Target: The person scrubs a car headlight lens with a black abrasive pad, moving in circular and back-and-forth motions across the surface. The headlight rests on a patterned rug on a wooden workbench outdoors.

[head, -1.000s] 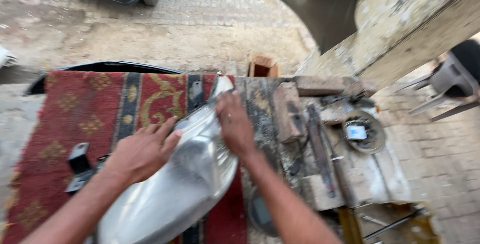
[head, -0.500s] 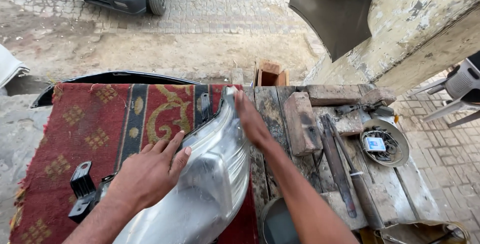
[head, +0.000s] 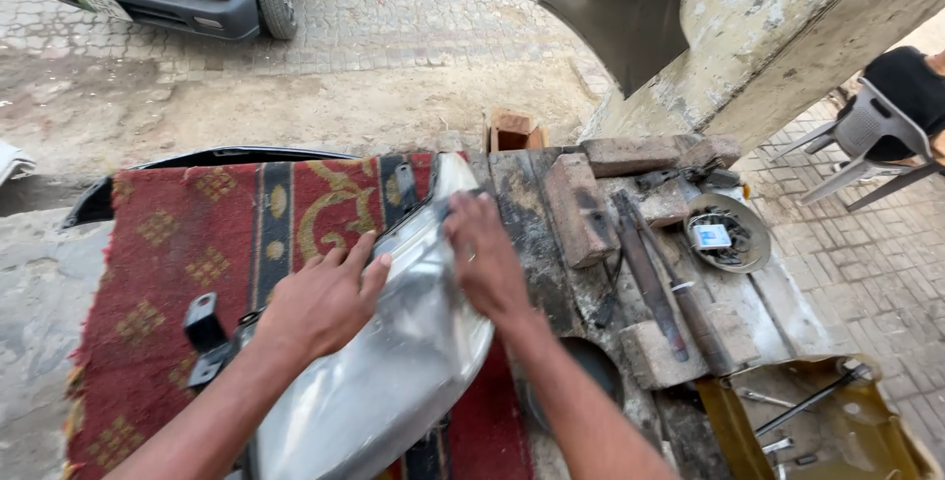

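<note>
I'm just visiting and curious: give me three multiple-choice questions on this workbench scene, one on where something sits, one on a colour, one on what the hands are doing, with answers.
1. Where does the clear plastic car headlight lie?
A. on the patterned rug
B. on the paving
C. in the round metal dish

2. What is the main colour of the patterned rug?
A. blue
B. red
C. green

3. How are the two hands placed?
A. both hang clear of the bench
B. one holds a hammer
C. both rest flat on the headlight

Answers:
1. A, since the lens lies over the rug on the wooden bench, apart from the round metal dish.
2. B, since red fills the cloth between dark stripes and yellow motifs.
3. C, since the left hand and right hand both press open-palmed on the lens.
</note>
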